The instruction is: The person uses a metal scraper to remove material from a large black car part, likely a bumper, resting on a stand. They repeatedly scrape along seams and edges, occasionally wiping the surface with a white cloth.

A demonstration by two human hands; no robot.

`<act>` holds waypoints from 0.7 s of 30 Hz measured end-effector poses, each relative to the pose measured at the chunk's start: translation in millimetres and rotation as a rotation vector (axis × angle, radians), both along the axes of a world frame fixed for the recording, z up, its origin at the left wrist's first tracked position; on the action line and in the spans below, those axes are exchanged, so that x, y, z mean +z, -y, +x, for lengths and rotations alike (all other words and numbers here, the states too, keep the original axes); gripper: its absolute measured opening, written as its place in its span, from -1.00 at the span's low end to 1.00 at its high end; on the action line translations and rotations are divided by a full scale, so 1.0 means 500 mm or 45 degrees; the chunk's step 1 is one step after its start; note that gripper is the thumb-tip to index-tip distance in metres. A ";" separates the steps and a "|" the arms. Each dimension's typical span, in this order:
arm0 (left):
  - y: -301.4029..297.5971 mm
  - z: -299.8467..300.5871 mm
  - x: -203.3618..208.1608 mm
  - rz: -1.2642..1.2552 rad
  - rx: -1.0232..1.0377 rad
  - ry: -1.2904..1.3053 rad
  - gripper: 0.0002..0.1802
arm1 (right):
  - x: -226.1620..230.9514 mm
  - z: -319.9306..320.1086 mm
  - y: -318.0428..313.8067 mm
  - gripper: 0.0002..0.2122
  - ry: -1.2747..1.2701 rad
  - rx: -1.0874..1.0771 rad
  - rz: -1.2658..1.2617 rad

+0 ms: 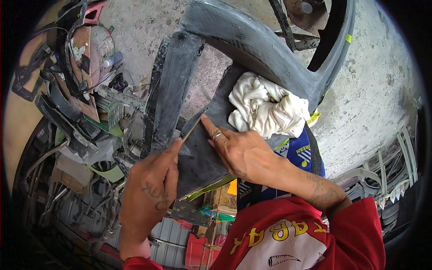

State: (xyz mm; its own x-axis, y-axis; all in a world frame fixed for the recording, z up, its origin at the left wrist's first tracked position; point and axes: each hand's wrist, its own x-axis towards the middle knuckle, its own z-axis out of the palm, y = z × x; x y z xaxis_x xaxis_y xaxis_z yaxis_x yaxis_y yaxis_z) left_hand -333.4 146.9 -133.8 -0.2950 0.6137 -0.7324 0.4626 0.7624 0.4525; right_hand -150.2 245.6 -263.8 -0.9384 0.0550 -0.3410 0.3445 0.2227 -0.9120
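Note:
My left hand point(150, 189) is closed around a thin, tan, stick-like tool point(191, 130), which points up and to the right. The tool lies against the edge of an opening in a dark grey, scuffed vehicle body panel point(202, 162), which looks like a bumper. My right hand point(245, 153), with a ring on one finger, rests on the panel. Its index finger stretches to the tool's far end and touches or nearly touches it; the other fingers are partly bent. What lies under the right palm is hidden. A crumpled white cloth point(267, 105) sits on the panel just beyond this hand.
Piled vehicle parts and scrap point(76, 108) crowd the left side. Curved pale strips point(382, 175) lie at the right rim. Stained concrete floor point(373, 99) shows around the panel. A blue printed cloth point(299, 150) hangs below the white cloth, beside my right forearm.

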 end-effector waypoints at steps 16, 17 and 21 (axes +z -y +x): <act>-0.079 -0.085 -0.009 -0.140 -0.378 0.244 -0.42 | -0.006 -0.001 0.001 -0.34 -0.043 -0.007 -0.008; -0.083 -0.091 -0.010 -0.159 -0.374 0.277 -0.42 | -0.008 0.000 0.004 -0.39 -0.056 -0.048 0.012; -0.081 -0.093 -0.010 -0.027 -0.513 0.214 -0.39 | -0.015 -0.001 0.018 -0.44 -0.132 -0.161 0.040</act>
